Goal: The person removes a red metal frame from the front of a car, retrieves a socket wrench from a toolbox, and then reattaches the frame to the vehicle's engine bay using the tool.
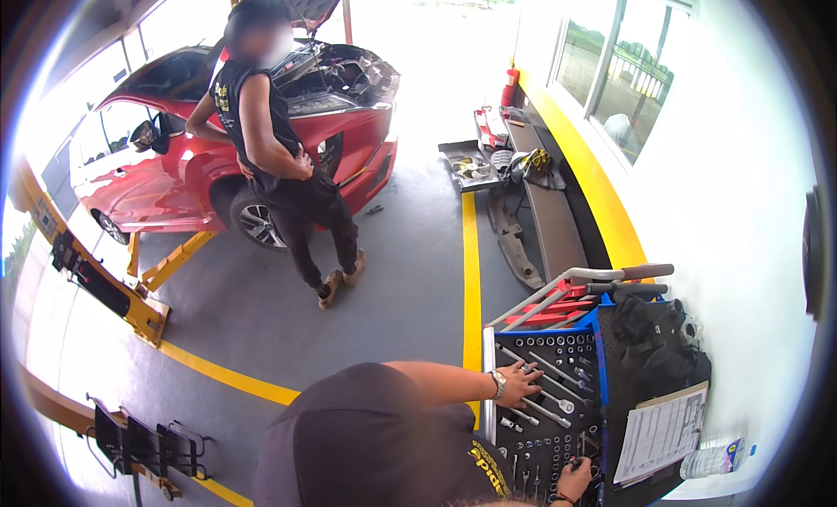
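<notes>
In the tool drawer point(489, 346), the splayed, empty-looking left hand point(520, 385) lies just left of the slanting ratchet point(567, 407), the right hand point(574, 481) farther below, hold unclear.

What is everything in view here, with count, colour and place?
Red metal car: one, red, upper left.
Standing co-worker, sleeveless top: one, dark clothes, beside car.
Yellow steel lift parts: several, yellow, left.
Yellow painted stripes: several, yellow, floor.
Red cylindrical extinguisher: one, red, upper centre.
Long brown bench: one, brown, along right wall.
Blue-edged tool cart: one, black and blue, lower right.
Silver metal sockets: many, silver, cart drawer.
Black fabric bundle: one, black, on cart.
White paper sheet: at least one, white, on cart.
Clear plastic bottle: one, clear, beside paper.
Left hand: one, bare, at drawer tools.
Right hand: one, bare, drawer, near picture's bottom.
</notes>
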Motion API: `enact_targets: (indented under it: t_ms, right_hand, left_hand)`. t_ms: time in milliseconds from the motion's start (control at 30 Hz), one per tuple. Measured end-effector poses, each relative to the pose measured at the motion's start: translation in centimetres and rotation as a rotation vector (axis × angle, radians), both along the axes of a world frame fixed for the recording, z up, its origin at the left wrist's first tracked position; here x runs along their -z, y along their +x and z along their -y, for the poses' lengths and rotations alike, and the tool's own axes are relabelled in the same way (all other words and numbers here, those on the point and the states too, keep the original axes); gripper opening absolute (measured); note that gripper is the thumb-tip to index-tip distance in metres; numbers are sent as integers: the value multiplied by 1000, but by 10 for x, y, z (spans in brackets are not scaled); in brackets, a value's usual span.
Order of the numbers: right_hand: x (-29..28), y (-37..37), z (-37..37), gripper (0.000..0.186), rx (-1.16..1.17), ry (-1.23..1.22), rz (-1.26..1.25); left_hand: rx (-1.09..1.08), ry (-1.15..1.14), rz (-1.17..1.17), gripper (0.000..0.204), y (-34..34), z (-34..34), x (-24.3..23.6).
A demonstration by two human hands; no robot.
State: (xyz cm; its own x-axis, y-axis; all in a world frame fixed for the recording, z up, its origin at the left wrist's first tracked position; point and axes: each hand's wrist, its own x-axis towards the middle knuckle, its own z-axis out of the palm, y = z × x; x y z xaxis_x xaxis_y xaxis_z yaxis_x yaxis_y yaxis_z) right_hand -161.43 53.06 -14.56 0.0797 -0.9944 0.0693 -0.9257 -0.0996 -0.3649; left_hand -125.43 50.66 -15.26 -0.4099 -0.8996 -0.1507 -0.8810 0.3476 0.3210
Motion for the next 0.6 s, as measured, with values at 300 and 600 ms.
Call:
enact_targets:
  t_ms: [300,600]
  right_hand:
    - [0,48,-71,27,-4,86,238]
    - [10,50,-87,24,68,15,338]
  left_hand:
    - [-14,0,-64,63,3,-1,5]
    - [-70,-114,-113,52,5,1,8]
